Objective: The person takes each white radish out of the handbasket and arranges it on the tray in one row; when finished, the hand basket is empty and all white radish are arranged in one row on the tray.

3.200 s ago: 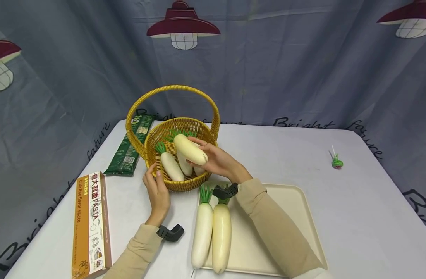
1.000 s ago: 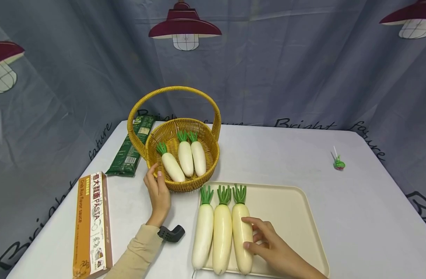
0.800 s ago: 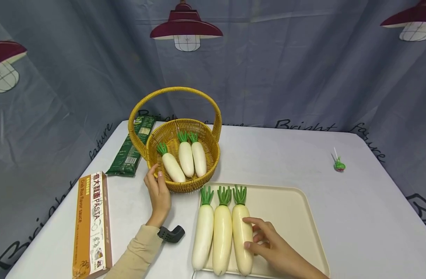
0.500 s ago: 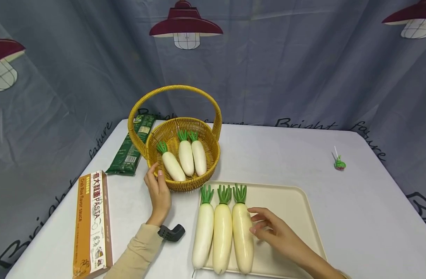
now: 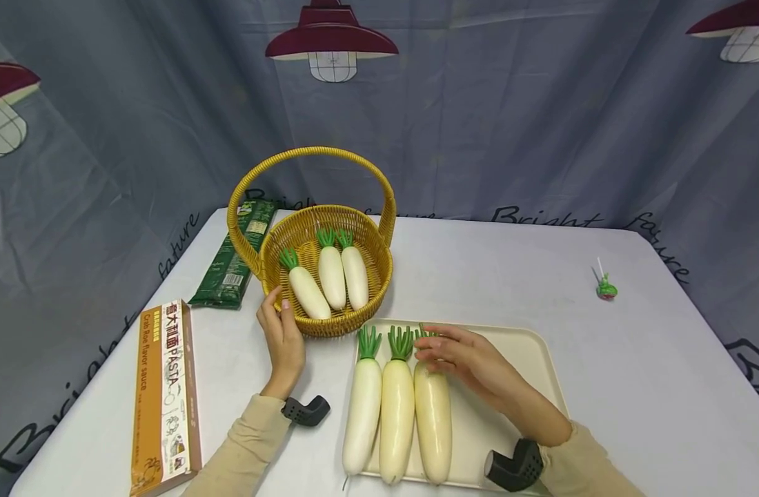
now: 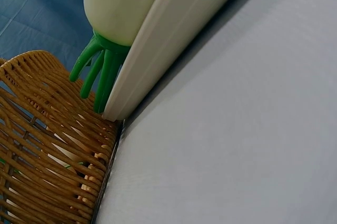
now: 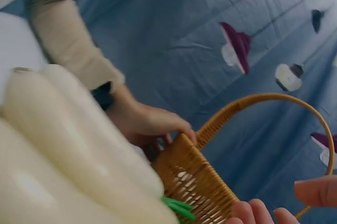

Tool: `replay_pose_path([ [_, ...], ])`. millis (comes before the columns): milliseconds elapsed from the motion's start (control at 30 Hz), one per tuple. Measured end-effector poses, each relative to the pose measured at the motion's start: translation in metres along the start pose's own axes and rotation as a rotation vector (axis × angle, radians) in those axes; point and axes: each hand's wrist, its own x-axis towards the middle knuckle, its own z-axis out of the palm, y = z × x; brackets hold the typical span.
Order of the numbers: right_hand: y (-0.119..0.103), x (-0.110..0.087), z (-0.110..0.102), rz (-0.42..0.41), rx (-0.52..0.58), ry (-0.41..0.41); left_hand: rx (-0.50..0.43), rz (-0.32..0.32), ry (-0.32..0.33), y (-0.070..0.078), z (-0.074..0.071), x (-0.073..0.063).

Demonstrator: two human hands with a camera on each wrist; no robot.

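Observation:
My left hand (image 5: 282, 348) holds the near-left rim of a yellow wicker basket (image 5: 339, 330); in the right wrist view the left thumb (image 7: 181, 125) lies over the rim. Inside the basket are three small white radishes with green tops, one of them a tilted radish (image 5: 309, 293) at left. On the beige tray lie three larger radishes side by side: a white radish (image 5: 362, 414), a cream radish (image 5: 397, 421) and another cream radish (image 5: 433, 428). Above the last one's green top, partly hiding it, hovers my right hand (image 5: 479, 366), its fingers loosely extended and holding nothing.
The tray (image 5: 522, 352) stands in front of the basket, to its right. At left lie an orange-and-white pasta box (image 5: 165, 400) and a green packet (image 5: 230, 266). A green-wrapped lollipop (image 5: 606, 288) lies far right on the white table (image 5: 653, 386).
My right hand took a cream radish from the basket, laid it third in the tray row, let go, and moved up toward its leaves. The left hand stayed at the basket.

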Motion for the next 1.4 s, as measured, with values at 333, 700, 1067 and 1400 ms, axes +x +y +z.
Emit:
replay_pose_path([
  [333,-0.038,0.07,0.009,0.052,0.275,-0.136,0.007,0.002,0.005,0.001,0.0,0.001],
  [700,-0.047,0.152,0.034,-0.022,0.367,-0.035,0.022,0.0,0.011,0.0,-0.002,0.001],
  [1067,-0.033,0.196,0.049,-0.236,0.156,0.285,0.013,-0.006,0.004,0.0,-0.001,0.0],
  [1400,-0.033,0.202,0.052,-0.037,-0.19,0.451,0.026,0.008,0.003,0.001,0.0,-0.001],
])
